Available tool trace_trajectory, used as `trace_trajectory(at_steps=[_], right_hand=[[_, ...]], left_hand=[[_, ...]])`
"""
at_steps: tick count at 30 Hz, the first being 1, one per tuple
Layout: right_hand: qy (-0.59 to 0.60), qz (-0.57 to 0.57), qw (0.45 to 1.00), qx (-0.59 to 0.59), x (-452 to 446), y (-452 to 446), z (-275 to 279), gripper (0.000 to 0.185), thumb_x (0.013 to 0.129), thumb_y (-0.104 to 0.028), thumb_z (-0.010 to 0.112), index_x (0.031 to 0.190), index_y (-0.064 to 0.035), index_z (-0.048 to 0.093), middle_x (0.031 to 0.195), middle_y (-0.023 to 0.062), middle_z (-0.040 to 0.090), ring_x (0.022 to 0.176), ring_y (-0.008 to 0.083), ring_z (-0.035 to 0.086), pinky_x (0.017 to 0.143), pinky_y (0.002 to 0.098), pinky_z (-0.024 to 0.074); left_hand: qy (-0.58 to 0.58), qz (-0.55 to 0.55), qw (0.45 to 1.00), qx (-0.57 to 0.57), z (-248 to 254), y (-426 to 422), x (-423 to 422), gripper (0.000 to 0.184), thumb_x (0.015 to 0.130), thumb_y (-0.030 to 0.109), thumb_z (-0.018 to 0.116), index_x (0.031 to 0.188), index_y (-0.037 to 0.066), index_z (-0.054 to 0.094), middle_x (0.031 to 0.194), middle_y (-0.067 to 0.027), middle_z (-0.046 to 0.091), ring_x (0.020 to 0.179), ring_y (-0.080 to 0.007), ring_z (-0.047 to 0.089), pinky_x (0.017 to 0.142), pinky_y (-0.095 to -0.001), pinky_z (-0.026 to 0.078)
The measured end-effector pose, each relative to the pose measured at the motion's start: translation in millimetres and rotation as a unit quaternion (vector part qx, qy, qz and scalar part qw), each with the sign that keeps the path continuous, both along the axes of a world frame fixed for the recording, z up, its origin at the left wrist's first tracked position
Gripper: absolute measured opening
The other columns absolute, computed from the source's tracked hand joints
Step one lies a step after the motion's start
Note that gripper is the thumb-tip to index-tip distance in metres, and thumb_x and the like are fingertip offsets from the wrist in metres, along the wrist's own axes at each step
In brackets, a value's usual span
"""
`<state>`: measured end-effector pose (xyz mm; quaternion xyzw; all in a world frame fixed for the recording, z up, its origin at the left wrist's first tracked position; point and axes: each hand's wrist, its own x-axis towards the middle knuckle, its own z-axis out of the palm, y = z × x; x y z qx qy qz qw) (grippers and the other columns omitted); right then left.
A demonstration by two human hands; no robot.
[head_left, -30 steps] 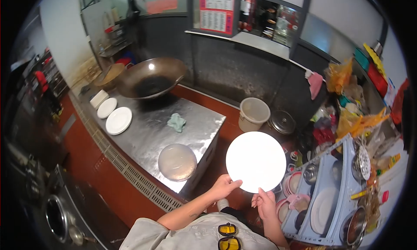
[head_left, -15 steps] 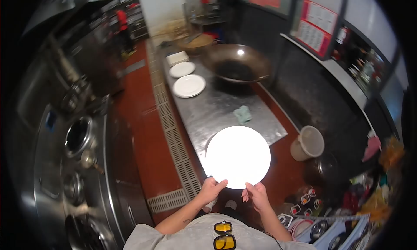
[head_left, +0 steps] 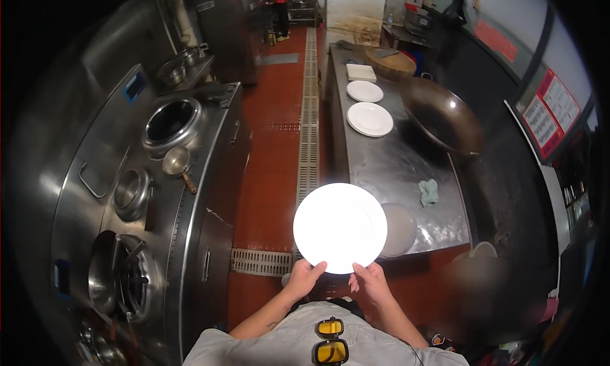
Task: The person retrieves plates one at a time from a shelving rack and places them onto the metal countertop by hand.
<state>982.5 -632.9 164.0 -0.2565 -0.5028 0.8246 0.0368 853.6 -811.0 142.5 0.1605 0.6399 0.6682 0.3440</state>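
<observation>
A round white plate point(head_left: 340, 226), bright with glare, is held out in front of my body. My left hand point(head_left: 308, 277) grips its near rim on the left, thumb on top. At the near rim on the right, my right hand point(head_left: 370, 281) pinches it too, with the thumb above and some fingers curled below. The plate hangs over the floor beside the steel table point(head_left: 406, 156), its right side overlapping the table's near corner in view. Fingers under the plate are partly hidden.
White plates point(head_left: 370, 119) stand on the table near a large wok point(head_left: 441, 115), a green cloth point(head_left: 429, 192) and a round chopping board point(head_left: 391, 64). Left is a steel stove point(head_left: 190, 194) with a ladle point(head_left: 176, 161). A floor drain point(head_left: 309, 131) runs between; a person point(head_left: 281, 10) stands far back.
My view has swung left, so the table now lies to the right and more of the stove shows. Both hands still hold the plate, which has shifted off the table's near end.
</observation>
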Motion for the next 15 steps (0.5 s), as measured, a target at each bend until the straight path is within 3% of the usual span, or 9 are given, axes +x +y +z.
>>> trace_trajectory(at_steps=[8, 15], right_hand=[[0.016, 0.051, 0.998, 0.023, -90, -46, 6, 0.021, 0.098, -0.024, 0.059, 0.097, -0.0029, 0.056, 0.068, 0.0068, 0.063, 0.053, 0.0133, 0.058, 0.050, 0.0251, 0.0469], [0.011, 0.071, 0.997, 0.031, -144, -69, 4, 0.021, 0.098, -0.024, 0.059, 0.098, -0.0021, 0.057, 0.068, 0.0065, 0.063, 0.053, 0.0135, 0.058, 0.050, 0.0247, 0.0468]], left_hand=[[0.013, 0.065, 0.994, 0.084, -17, -52, -69, 0.027, 0.098, 0.019, 0.061, 0.097, -0.007, 0.068, 0.086, -0.0025, 0.069, 0.076, -0.0071, 0.059, 0.068, -0.0266, 0.048], [0.029, 0.070, 0.996, 0.057, -10, -83, -122, 0.029, 0.097, 0.019, 0.061, 0.099, -0.009, 0.068, 0.087, -0.0034, 0.069, 0.078, -0.0079, 0.059, 0.069, -0.0269, 0.049]])
